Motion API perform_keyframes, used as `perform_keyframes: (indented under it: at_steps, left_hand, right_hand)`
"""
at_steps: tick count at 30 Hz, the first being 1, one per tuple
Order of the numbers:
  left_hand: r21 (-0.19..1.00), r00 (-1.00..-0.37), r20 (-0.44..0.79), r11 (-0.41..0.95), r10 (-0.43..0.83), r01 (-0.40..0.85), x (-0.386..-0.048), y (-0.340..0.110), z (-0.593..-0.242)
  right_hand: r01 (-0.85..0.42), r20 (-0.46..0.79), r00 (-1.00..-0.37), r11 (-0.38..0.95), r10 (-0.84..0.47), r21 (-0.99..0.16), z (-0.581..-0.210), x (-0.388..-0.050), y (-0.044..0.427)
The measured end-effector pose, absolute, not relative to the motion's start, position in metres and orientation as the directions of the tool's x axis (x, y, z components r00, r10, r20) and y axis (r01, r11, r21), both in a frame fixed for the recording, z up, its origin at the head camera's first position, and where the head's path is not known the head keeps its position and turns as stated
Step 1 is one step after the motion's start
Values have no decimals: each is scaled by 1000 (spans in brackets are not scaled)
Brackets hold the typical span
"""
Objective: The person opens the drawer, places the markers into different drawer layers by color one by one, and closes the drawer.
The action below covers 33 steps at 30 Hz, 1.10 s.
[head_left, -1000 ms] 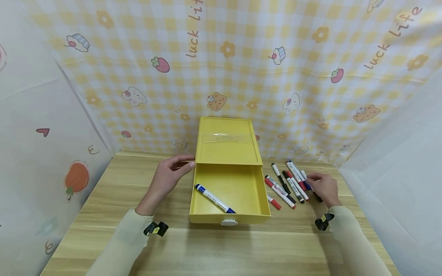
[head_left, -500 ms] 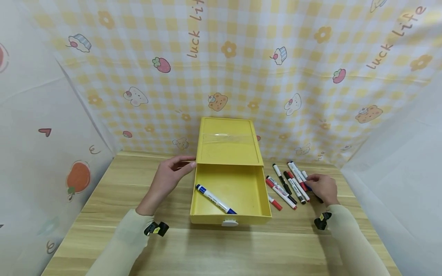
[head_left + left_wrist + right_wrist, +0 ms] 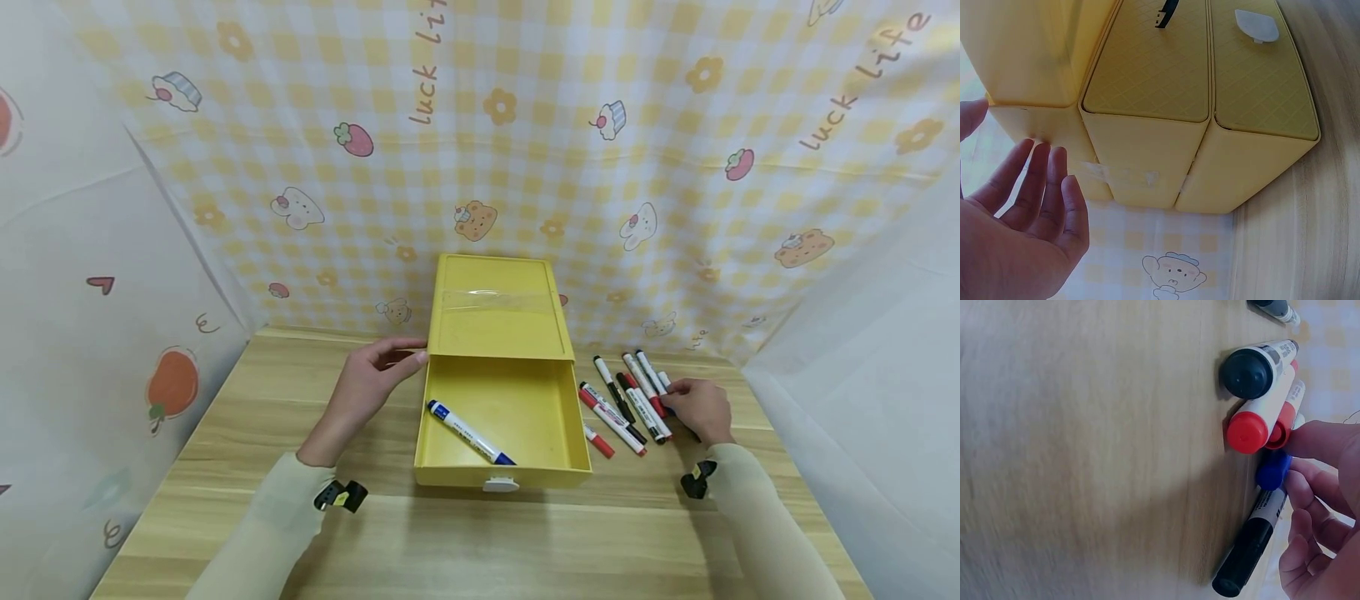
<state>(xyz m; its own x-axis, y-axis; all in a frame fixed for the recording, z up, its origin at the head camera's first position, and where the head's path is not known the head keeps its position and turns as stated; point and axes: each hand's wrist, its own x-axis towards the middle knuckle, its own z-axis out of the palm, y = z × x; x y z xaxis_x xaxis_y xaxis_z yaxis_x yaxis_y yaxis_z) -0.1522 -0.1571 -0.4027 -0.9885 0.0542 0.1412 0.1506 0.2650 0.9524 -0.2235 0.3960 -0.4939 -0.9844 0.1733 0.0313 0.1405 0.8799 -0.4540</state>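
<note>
A yellow drawer box [image 3: 497, 308] stands mid-table with its top drawer [image 3: 543, 417] pulled out. Inside that drawer lies a blue-and-white marker [image 3: 468, 432]. My left hand [image 3: 367, 379] is at the box's left side, its fingertips on the yellow wall in the left wrist view and its fingers loosely bent. At the right, my right hand [image 3: 699, 408] is over a group of markers. In the right wrist view, its thumb and forefinger pinch a blue-capped marker [image 3: 1272, 473]. A black-capped marker [image 3: 1246, 550] lies below it; red-capped [image 3: 1250, 431] and black-capped ones lie alongside.
Several red and black markers [image 3: 611, 421] lie loose between the box and my right hand. Two lower drawers [image 3: 1147, 69] show in the left wrist view, one with a white handle [image 3: 1257, 26]. A checked cloth [image 3: 525, 167] hangs behind the wooden table [image 3: 480, 550].
Near my right fingers, the white markers have shifted apart a little, and one now lies separate from the red-capped one beside it. The left hand holds its place at the box.
</note>
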Motion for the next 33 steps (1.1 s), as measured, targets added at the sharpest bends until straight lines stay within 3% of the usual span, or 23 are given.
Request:
perform_keyframes:
  at_steps: [33]
  left_hand:
    - [944,-986,155,285,56,165,-152,-156,-402]
  right_hand:
    - [158,9,-985,921,173,-357,-491,-223,382]
